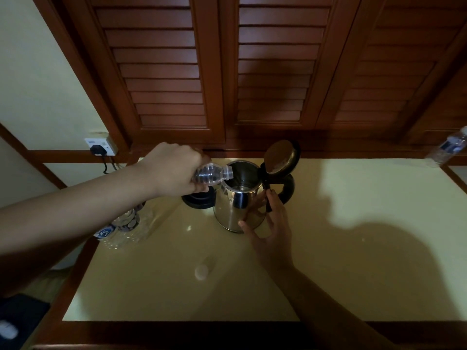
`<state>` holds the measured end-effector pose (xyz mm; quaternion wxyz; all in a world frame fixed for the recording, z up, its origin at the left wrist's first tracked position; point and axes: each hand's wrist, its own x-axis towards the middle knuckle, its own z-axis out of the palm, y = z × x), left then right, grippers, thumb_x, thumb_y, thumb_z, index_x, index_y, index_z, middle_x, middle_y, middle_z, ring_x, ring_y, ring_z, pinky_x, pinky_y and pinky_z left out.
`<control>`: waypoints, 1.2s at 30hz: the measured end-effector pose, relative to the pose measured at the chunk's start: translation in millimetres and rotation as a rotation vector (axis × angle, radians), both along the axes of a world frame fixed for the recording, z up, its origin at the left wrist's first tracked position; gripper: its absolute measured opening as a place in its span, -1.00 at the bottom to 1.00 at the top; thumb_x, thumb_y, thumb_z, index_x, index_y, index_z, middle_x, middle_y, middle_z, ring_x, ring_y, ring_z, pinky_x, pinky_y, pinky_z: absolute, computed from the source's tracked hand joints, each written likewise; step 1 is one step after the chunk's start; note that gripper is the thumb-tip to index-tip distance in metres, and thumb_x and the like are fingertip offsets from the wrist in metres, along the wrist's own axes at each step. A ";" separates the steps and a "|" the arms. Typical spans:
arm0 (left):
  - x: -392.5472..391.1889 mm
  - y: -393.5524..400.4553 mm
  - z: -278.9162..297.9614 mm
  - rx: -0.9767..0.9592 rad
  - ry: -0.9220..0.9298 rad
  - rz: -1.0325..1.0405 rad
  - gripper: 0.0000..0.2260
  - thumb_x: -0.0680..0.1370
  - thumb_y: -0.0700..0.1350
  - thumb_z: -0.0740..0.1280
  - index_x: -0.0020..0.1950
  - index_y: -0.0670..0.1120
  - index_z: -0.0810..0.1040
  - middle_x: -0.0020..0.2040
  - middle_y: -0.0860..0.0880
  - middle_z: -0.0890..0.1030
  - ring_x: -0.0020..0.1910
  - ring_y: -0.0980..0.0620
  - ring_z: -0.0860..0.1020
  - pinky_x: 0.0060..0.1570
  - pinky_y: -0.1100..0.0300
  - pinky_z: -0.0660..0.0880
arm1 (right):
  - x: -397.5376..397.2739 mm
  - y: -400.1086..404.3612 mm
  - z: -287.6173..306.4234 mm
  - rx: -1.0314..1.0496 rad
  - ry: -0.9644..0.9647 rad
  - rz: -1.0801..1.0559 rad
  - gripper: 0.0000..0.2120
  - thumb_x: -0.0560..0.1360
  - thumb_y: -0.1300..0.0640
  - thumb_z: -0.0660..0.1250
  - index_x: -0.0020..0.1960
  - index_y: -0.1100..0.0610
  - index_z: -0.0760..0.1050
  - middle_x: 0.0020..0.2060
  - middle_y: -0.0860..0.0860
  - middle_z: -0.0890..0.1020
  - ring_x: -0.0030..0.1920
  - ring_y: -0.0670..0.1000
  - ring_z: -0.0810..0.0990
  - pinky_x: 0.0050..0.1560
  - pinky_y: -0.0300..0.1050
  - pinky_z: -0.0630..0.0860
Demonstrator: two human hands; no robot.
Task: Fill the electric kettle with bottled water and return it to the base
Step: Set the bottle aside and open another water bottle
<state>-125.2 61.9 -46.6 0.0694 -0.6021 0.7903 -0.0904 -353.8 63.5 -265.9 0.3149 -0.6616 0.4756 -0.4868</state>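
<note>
A steel electric kettle [233, 205] with a black handle stands on the cream tabletop [353, 248], its lid [281, 157] flipped up. My left hand [174, 170] grips a clear water bottle [214, 175], tipped sideways with its uncapped mouth over the kettle's opening. My right hand [267, 228] rests spread against the kettle's front side, fingers apart. The black kettle base [199, 199] lies just left of the kettle, partly hidden behind my left hand. A white bottle cap [201, 271] lies on the table in front.
Other clear bottles [121, 228] lie at the table's left edge under my left forearm. Another bottle [448, 147] stands at the far right. A wall socket with a black plug [99, 147] is at the back left. Louvred wooden doors rise behind the table.
</note>
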 end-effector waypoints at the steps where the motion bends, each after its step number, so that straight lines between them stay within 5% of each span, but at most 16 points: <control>1: -0.2 -0.2 -0.1 -0.002 -0.003 -0.003 -0.51 0.53 0.32 0.37 0.34 0.08 0.54 0.08 0.06 0.67 0.03 -0.03 0.67 -0.04 0.05 0.61 | 0.0 -0.1 0.1 0.003 0.003 -0.001 -0.04 0.44 0.04 0.64 0.68 -0.09 0.17 0.63 -0.16 0.27 0.64 -0.07 0.25 0.50 0.27 0.45; 14: 2.2 -5.8 -4.6 -0.017 -0.042 -0.024 -0.50 0.53 0.33 0.35 0.36 0.09 0.52 0.07 0.07 0.65 0.02 -0.03 0.66 -0.14 0.13 0.49 | -0.6 0.1 -0.3 -0.011 -0.005 -0.009 -0.06 0.44 0.06 0.63 0.68 -0.04 0.20 0.62 -0.11 0.30 0.63 -0.05 0.27 0.47 0.28 0.48; 21: 3.1 -8.1 -4.3 -0.012 -0.050 -0.028 -0.56 0.53 0.32 0.36 0.28 0.09 0.56 -0.07 0.13 0.58 -0.09 0.01 0.62 -0.20 0.14 0.46 | -1.4 0.1 0.0 -0.033 0.001 0.000 -0.07 0.45 -0.02 0.60 0.68 -0.05 0.19 0.61 -0.12 0.31 0.62 -0.02 0.31 0.45 0.28 0.49; 24: 1.0 -10.1 -3.0 -0.007 -0.079 -0.032 -0.59 0.54 0.30 0.36 0.25 0.07 0.56 -0.24 0.17 0.40 -0.20 0.04 0.49 -0.23 0.16 0.38 | -0.8 0.4 1.7 -0.023 0.012 0.003 -0.07 0.45 -0.06 0.59 0.68 -0.13 0.16 0.60 -0.30 0.24 0.63 -0.07 0.26 0.48 0.27 0.47; 28: 0.8 -10.9 0.0 -0.027 -0.111 -0.058 -0.58 0.53 0.31 0.36 0.28 0.11 0.56 -0.07 0.11 0.60 -0.07 -0.01 0.64 -0.25 0.16 0.41 | -0.6 0.1 0.8 -0.022 0.005 -0.003 -0.04 0.44 0.03 0.63 0.67 -0.16 0.16 0.60 -0.27 0.26 0.63 -0.08 0.27 0.48 0.27 0.47; 31: -0.1 -11.5 1.3 -0.017 -0.134 -0.056 -0.61 0.52 0.31 0.36 0.21 0.09 0.57 -0.17 0.15 0.53 -0.14 0.00 0.60 -0.27 0.17 0.38 | -0.6 1.3 1.5 -0.021 0.004 -0.001 -0.05 0.45 0.02 0.62 0.67 -0.18 0.14 0.61 -0.20 0.28 0.63 -0.07 0.28 0.48 0.27 0.47; 36: -1.0 -12.1 3.9 -0.036 -0.185 -0.087 -0.64 0.51 0.29 0.36 0.12 0.05 0.57 -0.02 0.06 0.63 -0.07 -0.06 0.66 -0.24 0.14 0.46 | -0.5 0.0 0.9 -0.036 0.007 -0.012 -0.07 0.45 -0.02 0.60 0.67 -0.11 0.16 0.62 -0.07 0.31 0.63 -0.02 0.30 0.45 0.29 0.49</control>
